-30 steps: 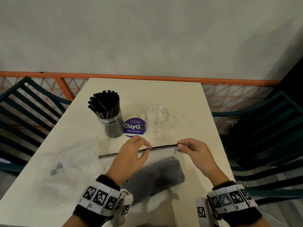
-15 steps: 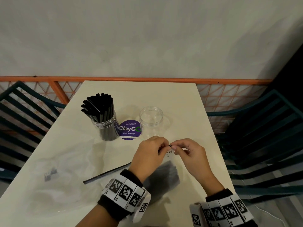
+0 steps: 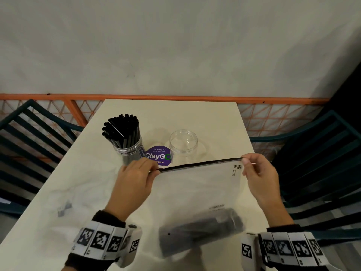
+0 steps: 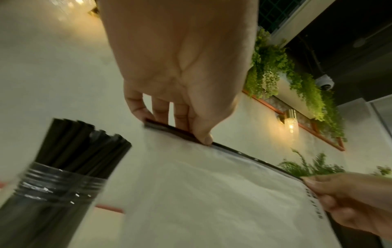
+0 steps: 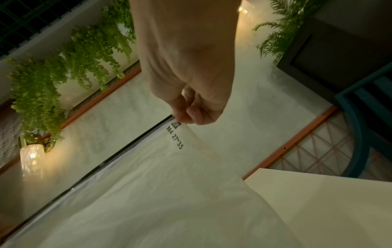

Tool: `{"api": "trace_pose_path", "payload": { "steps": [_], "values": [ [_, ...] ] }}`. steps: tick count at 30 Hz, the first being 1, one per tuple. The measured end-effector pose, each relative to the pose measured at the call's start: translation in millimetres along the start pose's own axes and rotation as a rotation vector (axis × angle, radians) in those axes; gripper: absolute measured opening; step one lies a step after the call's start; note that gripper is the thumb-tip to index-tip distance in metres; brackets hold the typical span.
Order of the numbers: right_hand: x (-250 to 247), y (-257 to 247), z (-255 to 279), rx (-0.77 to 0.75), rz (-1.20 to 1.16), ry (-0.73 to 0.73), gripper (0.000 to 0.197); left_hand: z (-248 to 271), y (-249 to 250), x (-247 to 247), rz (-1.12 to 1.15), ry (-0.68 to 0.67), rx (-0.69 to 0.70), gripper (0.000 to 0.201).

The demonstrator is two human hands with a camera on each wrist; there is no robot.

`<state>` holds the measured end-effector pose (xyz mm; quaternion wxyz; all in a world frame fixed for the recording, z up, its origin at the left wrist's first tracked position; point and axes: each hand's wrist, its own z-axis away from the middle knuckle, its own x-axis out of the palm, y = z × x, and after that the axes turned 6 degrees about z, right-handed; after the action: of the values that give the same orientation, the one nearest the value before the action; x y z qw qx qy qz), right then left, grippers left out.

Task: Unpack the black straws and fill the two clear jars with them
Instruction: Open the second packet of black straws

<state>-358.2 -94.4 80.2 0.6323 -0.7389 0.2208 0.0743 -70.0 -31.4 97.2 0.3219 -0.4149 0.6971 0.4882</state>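
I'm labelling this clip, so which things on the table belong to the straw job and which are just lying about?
Part of the job:
- zip bag, top strip pinched by left hand and right hand
- straw bundle inside it
- filled jar
- empty jar

Lying about:
- purple sticker
- crumpled clear bag
- chairs

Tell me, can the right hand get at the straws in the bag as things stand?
Probably not: the right hand and left hand each pinch the zip bag by its black zip strip, and the straw bundle lies at the bottom.

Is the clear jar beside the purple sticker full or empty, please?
Empty: the clear jar shows nothing inside.
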Motion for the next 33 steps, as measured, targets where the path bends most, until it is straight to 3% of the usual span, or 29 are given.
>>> {"api": "trace_pose_path", "payload": {
  "steps": [4,7,11,19,23,26,29,33],
  "values": [
    [-8.0,-5.6,-3.8,0.061,-0.160,0.027,0.016,-0.6,-17.9,-18.6,0.027,0.076,-0.051,0.025],
    [-7.3,-12.9,0.0,0.032,-0.220,0.008,0.016,-2.9,-16.1,-23.2,0.198,0.111,-0.155,0.002],
    [0.1,-19.7,10.4,0.016,-0.288,-0.066,0.009,-2.3,-3.6,-16.4,0.476,0.079,-0.330,0.014],
    [13.8,-13.0,16.7,0.075,-0.137,-0.100,0.031,-0.4,-1.2,6.6,0.397,0.088,-0.380,0.030],
    [9.7,-8.0,13.2,0.140,0.020,0.038,0.017,6.0,-6.7,7.0,0.441,0.059,-0.433,0.031],
    [11.1,-7.0,12.6,0.165,-0.016,0.011,0.007,8.3,-9.4,8.9,0.456,0.057,-0.438,0.016],
    [19.8,-7.6,15.3,0.216,-0.108,-0.080,0.012,7.7,-4.5,10.9,0.637,0.024,-0.537,0.005],
    [34.1,-13.4,21.9,0.283,-0.262,-0.254,0.013,-2.0,6.1,18.1,1.034,0.055,-0.703,0.015]
  ]
}}
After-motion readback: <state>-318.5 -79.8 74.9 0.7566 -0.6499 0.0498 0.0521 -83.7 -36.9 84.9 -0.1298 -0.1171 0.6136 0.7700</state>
